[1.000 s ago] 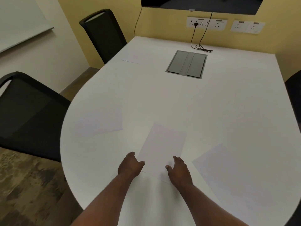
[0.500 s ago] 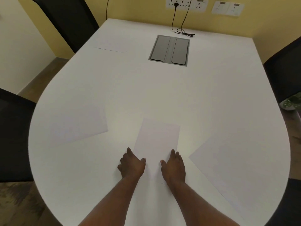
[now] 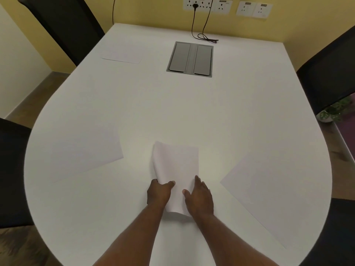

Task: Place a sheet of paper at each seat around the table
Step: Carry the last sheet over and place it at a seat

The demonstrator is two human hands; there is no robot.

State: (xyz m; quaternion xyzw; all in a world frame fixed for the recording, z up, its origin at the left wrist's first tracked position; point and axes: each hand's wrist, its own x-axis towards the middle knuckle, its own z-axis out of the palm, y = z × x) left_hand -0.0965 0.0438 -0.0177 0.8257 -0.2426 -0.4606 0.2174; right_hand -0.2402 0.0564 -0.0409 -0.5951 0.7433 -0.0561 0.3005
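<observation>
Because each sheet is meant to face a seat, three single sheets already lie flat near the rim of the white counter (image 3: 192, 112): one sheet at the far left (image 3: 121, 57) before the far-left chair (image 3: 63, 25), one sheet at the near left (image 3: 84, 156) angled toward the near-left chair (image 3: 11, 169), and one sheet at the near right (image 3: 269, 198) angled toward the near-right edge. No sheet is visible before the right-hand chair (image 3: 330, 73), so that seat is judged to be unserved.

Head view: the remaining paper (image 3: 176, 169) sits at the near centre of the counter, between the two near sheets and apart from both. Whether it is one sheet or several cannot be determined. Its left edge is curled upward and off the surface; the right portion lies flat.

The left hand (image 3: 158, 193) is pinched on the curled left edge, thumb on top and fingers beneath, which accounts for the lift. The right hand (image 3: 199, 198) is open, fingers extended and flat, pressing the right side of the paper against the counter. This arrangement is judged to anchor the paper while the left hand raises it.

A grey cable hatch (image 3: 190, 59) is set into the far centre of the counter, with a black cord (image 3: 205, 36) lying beyond it.
</observation>
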